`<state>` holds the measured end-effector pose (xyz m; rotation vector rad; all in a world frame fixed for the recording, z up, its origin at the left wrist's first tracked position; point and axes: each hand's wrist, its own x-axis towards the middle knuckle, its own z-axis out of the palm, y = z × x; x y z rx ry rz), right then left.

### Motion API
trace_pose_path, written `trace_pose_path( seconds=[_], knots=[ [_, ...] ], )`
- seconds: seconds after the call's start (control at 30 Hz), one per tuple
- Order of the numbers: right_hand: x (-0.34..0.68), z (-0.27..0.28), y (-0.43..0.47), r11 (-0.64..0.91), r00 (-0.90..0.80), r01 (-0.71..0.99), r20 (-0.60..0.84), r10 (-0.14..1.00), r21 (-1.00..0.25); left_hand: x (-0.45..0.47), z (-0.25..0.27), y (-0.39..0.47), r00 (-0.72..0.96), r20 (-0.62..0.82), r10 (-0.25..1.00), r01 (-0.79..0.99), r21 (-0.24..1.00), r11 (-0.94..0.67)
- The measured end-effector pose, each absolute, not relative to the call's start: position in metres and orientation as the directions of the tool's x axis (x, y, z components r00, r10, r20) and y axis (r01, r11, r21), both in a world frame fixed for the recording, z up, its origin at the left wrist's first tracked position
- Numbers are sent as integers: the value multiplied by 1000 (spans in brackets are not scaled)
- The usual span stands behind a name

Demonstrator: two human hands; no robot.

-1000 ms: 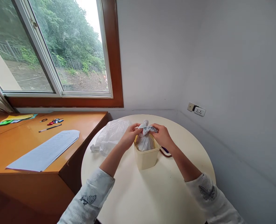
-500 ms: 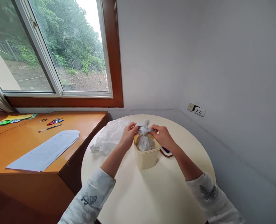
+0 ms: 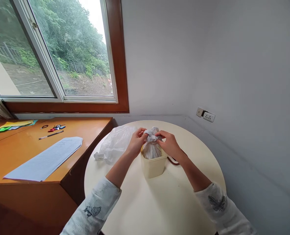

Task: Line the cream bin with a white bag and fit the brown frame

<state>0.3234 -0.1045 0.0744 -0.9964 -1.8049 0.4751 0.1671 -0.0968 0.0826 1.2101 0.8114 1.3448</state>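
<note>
A small cream plastic bin stands upright on the round table. Out of its mouth rises a whitish plastic bag, its neck gathered and twisted into a knot. On the left side of that knot, my left hand pinches the bag with thumb and fingers. My right hand grips the knot from the other side, fingers closed on the plastic. The lower part of the bag is hidden inside the bin.
A clear, crumpled plastic bag lies on the round cream table, left of the bin. Behind my right wrist is a brown strap. The wooden desk at left holds papers, a pen and small coloured items.
My hands have drawn slightly closer together at the bag's neck. The stretched plastic ends are now bunched into a more compact knot. The bin stays in place.
</note>
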Motion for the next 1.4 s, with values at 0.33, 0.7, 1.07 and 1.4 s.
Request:
trace_pose_path(
  seconds=[0.33,0.7,1.07,1.4],
  knots=[
    [347,72,-82,333,16,-307,345,939,-892,155,96,-96,101,242,965,-233,949,-214],
    [355,52,-72,194,249,-232,134,959,-953,160,107,-84,135,222,966,-114,972,-207],
    [328,71,-103,591,-40,628,738,674,-506,178,122,-74,105,295,950,70,951,-303],
    [365,55,-67,352,334,-79,308,891,-933,152,135,-69,141,284,948,14,957,-289]
  ],
)
